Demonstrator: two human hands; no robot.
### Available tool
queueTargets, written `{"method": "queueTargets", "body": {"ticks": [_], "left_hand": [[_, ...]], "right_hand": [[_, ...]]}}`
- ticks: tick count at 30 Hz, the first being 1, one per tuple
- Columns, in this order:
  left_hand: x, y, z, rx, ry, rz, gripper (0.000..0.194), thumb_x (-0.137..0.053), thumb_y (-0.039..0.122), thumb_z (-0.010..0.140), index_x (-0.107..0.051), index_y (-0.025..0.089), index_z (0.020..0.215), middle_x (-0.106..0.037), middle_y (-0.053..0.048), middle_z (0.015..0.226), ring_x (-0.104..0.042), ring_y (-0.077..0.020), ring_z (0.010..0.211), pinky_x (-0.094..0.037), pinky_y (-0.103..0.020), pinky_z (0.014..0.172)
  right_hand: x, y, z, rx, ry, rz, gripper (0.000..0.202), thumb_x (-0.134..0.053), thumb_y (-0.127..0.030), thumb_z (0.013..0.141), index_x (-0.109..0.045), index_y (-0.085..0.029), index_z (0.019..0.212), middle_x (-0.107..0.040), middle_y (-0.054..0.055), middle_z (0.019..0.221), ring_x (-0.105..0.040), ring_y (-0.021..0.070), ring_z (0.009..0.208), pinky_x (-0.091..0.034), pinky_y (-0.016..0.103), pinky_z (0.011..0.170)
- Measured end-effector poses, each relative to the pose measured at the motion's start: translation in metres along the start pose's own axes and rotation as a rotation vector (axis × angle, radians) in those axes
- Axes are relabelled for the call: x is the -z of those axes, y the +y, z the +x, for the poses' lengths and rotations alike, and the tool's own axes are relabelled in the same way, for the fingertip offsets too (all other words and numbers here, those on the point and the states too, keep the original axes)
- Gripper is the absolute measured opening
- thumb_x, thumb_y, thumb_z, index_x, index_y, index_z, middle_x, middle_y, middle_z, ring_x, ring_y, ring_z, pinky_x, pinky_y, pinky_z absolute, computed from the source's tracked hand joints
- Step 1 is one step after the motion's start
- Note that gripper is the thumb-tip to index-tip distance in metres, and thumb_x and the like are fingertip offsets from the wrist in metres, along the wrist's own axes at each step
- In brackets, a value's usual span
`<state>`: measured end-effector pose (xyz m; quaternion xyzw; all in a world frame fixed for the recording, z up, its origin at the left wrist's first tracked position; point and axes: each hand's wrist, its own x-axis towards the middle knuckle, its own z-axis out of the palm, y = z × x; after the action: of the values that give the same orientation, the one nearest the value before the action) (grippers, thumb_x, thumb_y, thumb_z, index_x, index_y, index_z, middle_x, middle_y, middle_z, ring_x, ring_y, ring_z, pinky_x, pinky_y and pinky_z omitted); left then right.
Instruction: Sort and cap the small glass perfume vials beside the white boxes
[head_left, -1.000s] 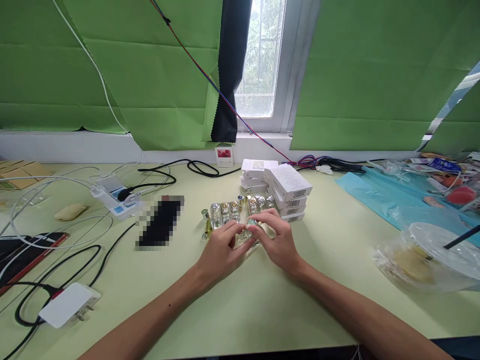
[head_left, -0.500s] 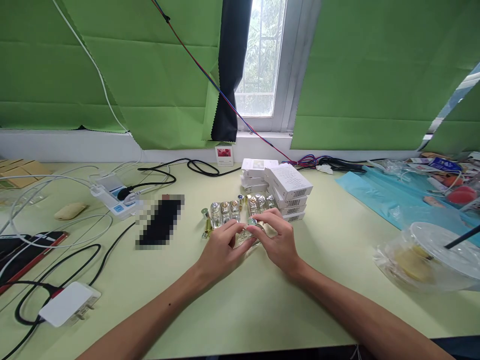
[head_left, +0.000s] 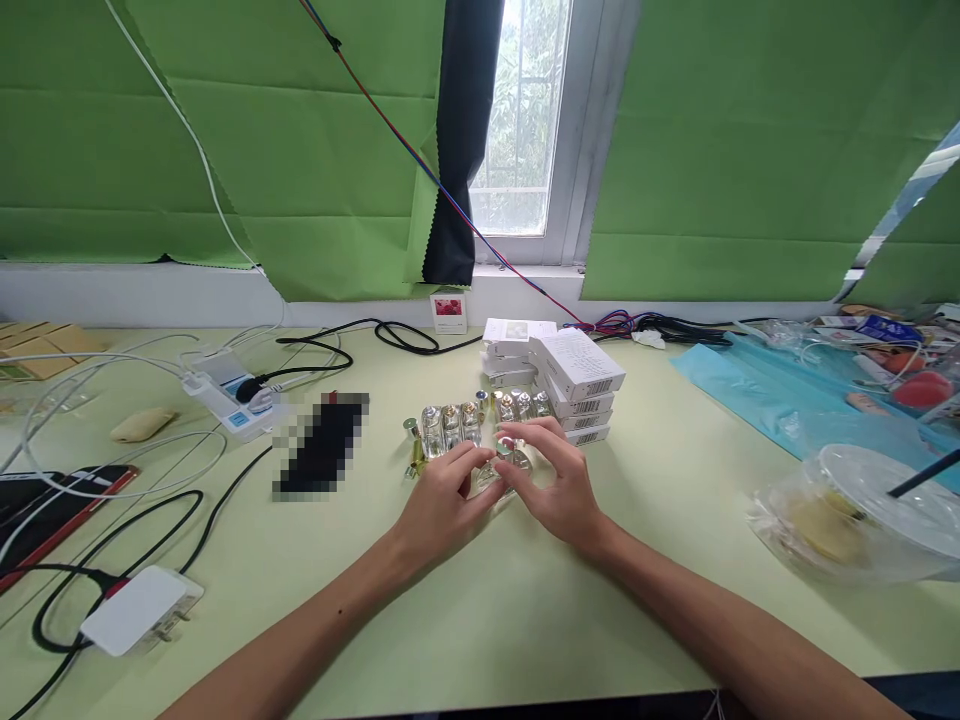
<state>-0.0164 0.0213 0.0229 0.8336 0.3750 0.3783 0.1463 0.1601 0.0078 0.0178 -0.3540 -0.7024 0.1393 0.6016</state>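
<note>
While my left grip (head_left: pixel 444 492) clasps a glass bottle (head_left: pixel 487 474), my right grip (head_left: pixel 561 490) pinches its small round cap (head_left: pixel 505 447) between thumb and forefinger.

Black-and-white barcodes (head_left: pixel 599 387) are shown on the ends of stacked, flat white cardboard boxes (head_left: pixel 576 362). No wording can be read.

bare forearms (head_left: pixel 352 590) angled inward, fingers (head_left: pixel 545 441) pinched

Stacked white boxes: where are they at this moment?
In the head view, the white boxes stand just right of centre on the table, beyond the right hand and beside some glass bottles.
</note>
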Motion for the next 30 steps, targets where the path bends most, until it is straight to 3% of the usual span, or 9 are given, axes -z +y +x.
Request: {"method": "queueTargets", "body": {"ticks": [9,30], "left_hand": [[-0.0004,-0.002,-0.0013,0.009,-0.015,-0.001,0.019,-0.062,0.037,0.095,-0.067,0.019,0.095,-0.056,0.003,0.074,-0.043,-0.0071,0.053,-0.037,-0.023,0.053],[-0.0007,0.0013,-0.0002,-0.002,0.022,0.022,0.018,-0.062,0.035,0.094,-0.066,0.018,0.087,-0.052,0.004,0.068,-0.041,-0.0077,0.053,-0.035,-0.023,0.052]], "right_hand": [[0.0009,0.0054,0.0041,0.205,0.037,-0.062,0.021,-0.068,-0.013,0.091,-0.075,-0.026,0.107,-0.077,0.005,0.095,-0.064,0.0205,0.086,-0.057,0.04,0.078],[-0.0072,-0.0004,-0.0017,0.209,0.149,-0.163,0.025,-0.069,-0.013,0.091,-0.076,-0.028,0.109,-0.078,0.004,0.091,-0.061,0.02,0.08,-0.057,0.037,0.069]]}}
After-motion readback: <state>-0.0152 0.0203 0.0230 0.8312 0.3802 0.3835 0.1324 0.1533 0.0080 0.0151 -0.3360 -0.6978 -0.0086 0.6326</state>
